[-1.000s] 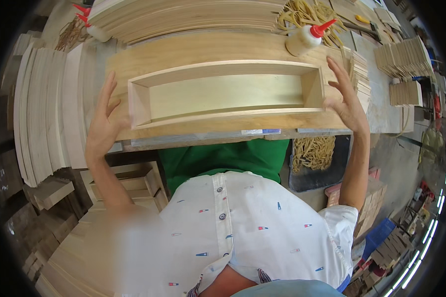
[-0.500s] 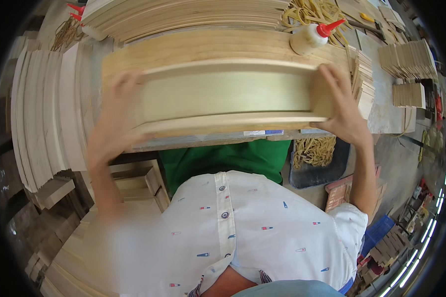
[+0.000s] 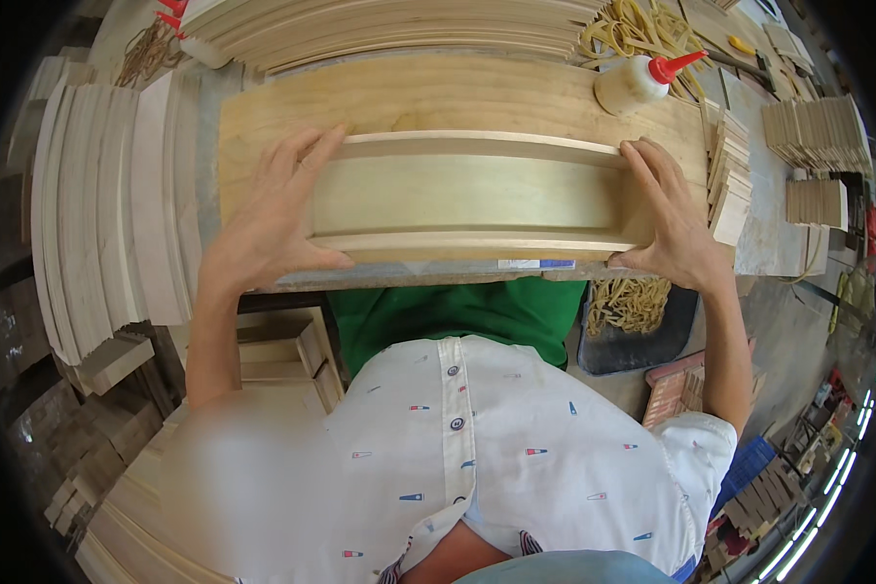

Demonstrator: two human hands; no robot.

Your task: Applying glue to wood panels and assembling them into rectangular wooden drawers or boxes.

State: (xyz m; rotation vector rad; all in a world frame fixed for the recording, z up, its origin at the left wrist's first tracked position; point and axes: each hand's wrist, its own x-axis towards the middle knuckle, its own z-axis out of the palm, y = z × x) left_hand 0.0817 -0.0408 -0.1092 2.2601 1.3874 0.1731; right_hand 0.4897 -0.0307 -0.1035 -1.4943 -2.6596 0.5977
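A long, shallow wooden drawer box (image 3: 472, 191) lies across a pale wooden board (image 3: 399, 92) on the bench, its hollow side facing up. My left hand (image 3: 277, 209) grips its left end, fingers over the far side and thumb along the near side. At the opposite end my right hand (image 3: 674, 209) clasps it the same way, thumb at the near corner and fingers at the far corner. Both palms cover the outer faces of the box's ends.
A glue bottle (image 3: 633, 86) with a red nozzle lies at the board's far right. Stacked wooden panels (image 3: 88, 214) stand at the left, and thin strips (image 3: 730, 175) at the right. Rubber bands fill a black tray (image 3: 628, 350) below the bench edge. Finished-looking boxes (image 3: 287, 350) sit lower left.
My left hand has come in from the left and now holds the box's left end without blur. The box is stiller, and the whole view has shifted slightly.
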